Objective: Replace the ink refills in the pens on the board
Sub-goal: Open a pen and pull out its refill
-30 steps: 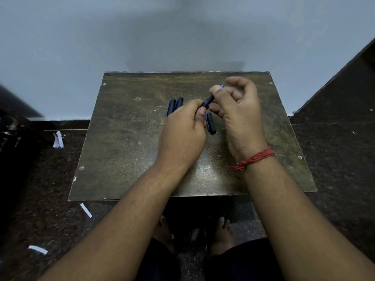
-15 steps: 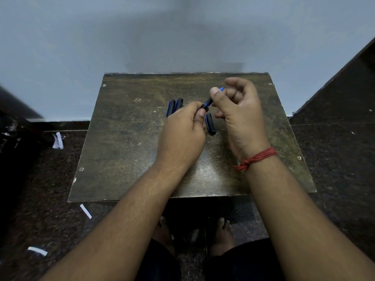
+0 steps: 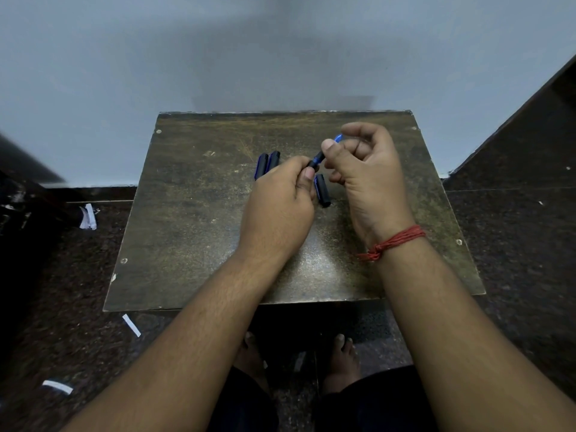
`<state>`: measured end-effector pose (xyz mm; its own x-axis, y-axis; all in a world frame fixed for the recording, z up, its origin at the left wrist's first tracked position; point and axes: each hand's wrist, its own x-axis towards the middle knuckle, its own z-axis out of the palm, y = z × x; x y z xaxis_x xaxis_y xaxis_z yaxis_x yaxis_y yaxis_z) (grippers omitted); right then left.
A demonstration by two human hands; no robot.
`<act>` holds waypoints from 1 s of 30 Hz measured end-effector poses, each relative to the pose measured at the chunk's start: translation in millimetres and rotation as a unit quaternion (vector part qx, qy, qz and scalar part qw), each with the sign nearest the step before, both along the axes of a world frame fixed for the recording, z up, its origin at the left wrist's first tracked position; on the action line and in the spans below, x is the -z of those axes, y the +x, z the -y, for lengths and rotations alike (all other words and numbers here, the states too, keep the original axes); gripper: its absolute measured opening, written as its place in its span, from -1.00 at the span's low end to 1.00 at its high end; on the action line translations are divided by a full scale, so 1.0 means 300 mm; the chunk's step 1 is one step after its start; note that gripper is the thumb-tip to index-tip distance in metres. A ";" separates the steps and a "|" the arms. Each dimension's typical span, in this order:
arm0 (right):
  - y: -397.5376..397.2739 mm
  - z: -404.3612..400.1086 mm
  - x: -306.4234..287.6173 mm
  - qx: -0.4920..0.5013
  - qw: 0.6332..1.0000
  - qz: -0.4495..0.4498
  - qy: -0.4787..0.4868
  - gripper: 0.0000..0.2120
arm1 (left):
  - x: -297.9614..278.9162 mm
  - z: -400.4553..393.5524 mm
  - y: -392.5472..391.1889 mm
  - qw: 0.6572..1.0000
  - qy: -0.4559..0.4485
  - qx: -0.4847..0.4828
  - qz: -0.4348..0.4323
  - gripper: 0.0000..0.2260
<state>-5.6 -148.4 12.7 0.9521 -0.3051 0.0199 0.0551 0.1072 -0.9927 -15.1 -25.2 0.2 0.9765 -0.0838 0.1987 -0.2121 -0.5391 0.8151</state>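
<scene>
A dark worn board (image 3: 193, 232) lies on the floor against the wall. Above its middle, my left hand (image 3: 277, 207) and my right hand (image 3: 371, 179) both grip one blue and black pen (image 3: 318, 158), held slanted between them; its blue end shows past my right thumb. Two more dark blue pens (image 3: 267, 165) lie side by side on the board, partly hidden behind my left hand. A short dark pen piece (image 3: 322, 191) rests on the board between my hands. No loose refill is visible.
White paper scraps (image 3: 88, 216) lie on the dark speckled floor at the left, with more scraps (image 3: 131, 325) near the board's front left corner. My bare feet (image 3: 341, 353) stand just in front of the board. A pale wall rises behind it.
My right hand has opened slightly and shifted right, showing more of the pen's blue end. My left hand has barely moved.
</scene>
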 end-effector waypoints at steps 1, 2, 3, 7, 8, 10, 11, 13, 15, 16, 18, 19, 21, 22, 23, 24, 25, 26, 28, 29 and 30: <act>0.000 0.002 -0.002 -0.001 1.000 -0.001 0.006 -0.70 | 0.001 0.000 0.001 1.000 0.002 0.000 -0.002 -0.80; -0.001 0.005 -0.004 -0.003 1.000 -0.002 0.013 -0.71 | 0.001 0.000 0.001 1.000 0.004 0.001 -0.004 -0.80; -0.001 0.007 -0.007 -0.007 1.000 -0.003 0.020 -0.70 | 0.001 0.000 0.001 1.000 0.006 0.001 -0.005 -0.80; 0.000 0.005 -0.012 -0.019 0.999 0.001 0.046 -0.66 | 0.002 -0.002 0.002 1.000 0.003 0.002 0.005 -0.80; 0.000 0.004 -0.010 -0.014 0.999 0.000 0.040 -0.65 | 0.001 -0.001 0.001 1.000 0.002 0.003 0.006 -0.80; 0.000 0.000 -0.005 -0.002 1.000 0.002 0.018 -0.66 | 0.001 0.000 -0.001 1.000 0.003 0.005 0.006 -0.80; -0.001 -0.001 -0.004 0.003 1.000 0.005 0.013 -0.68 | 0.002 0.000 -0.001 1.000 0.003 0.005 0.006 -0.80; 0.000 0.002 -0.002 0.014 1.000 0.007 0.025 -0.72 | 0.002 0.001 -0.002 1.000 0.004 0.007 0.005 -0.80; 0.000 0.008 -0.006 0.023 0.998 0.010 0.050 -0.75 | -0.001 0.002 -0.004 1.000 0.003 0.009 0.004 -0.80; 0.002 0.010 -0.008 0.024 0.998 0.013 0.059 -0.75 | -0.003 0.003 -0.006 1.000 0.001 0.010 0.005 -0.80; 0.005 0.018 -0.010 0.031 0.996 0.022 0.076 -0.75 | -0.007 0.005 -0.008 1.000 -0.003 0.010 0.003 -0.78; 0.006 0.021 -0.012 0.038 0.995 0.028 0.086 -0.74 | -0.008 0.005 -0.009 1.000 -0.004 0.011 0.001 -0.77; 0.008 0.030 -0.015 0.054 0.992 0.039 0.106 -0.75 | -0.007 0.004 -0.009 1.000 -0.004 0.013 -0.002 -0.76; 0.008 0.032 -0.018 0.059 0.991 0.043 0.111 -0.76 | -0.007 0.004 -0.009 1.000 -0.004 0.013 -0.005 -0.76; 0.008 0.033 -0.021 0.062 0.990 0.047 0.114 -0.76 | -0.006 0.005 -0.008 1.000 -0.005 0.013 -0.006 -0.76; 0.009 0.032 -0.023 0.069 0.989 0.053 0.120 -0.78 | -0.005 0.006 -0.008 1.000 -0.008 0.012 -0.007 -0.76; 0.009 0.033 -0.024 0.081 0.986 0.063 0.129 -0.79 | -0.004 0.005 -0.008 1.000 -0.010 0.011 -0.005 -0.76; 0.012 0.038 -0.025 0.099 0.983 0.077 0.137 -0.81 | -0.005 0.005 -0.008 1.000 -0.011 0.008 -0.002 -0.76; 0.018 0.055 -0.029 0.146 0.973 0.108 0.144 -0.83 | -0.008 0.000 -0.008 1.000 -0.012 0.002 0.000 -0.76; 0.022 0.066 -0.031 0.170 0.968 0.118 0.140 -0.84 | -0.010 -0.004 -0.007 1.000 -0.015 -0.002 0.000 -0.76; 0.024 0.079 -0.032 0.190 0.966 0.120 0.125 -0.85 | -0.012 -0.007 -0.006 1.000 -0.020 -0.007 0.001 -0.76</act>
<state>1.6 -172.0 22.2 0.7472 -0.6559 0.1072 0.3640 0.2689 -0.8917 -16.9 -23.0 3.6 0.9771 -0.0619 0.2034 -0.2062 -0.5088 0.8358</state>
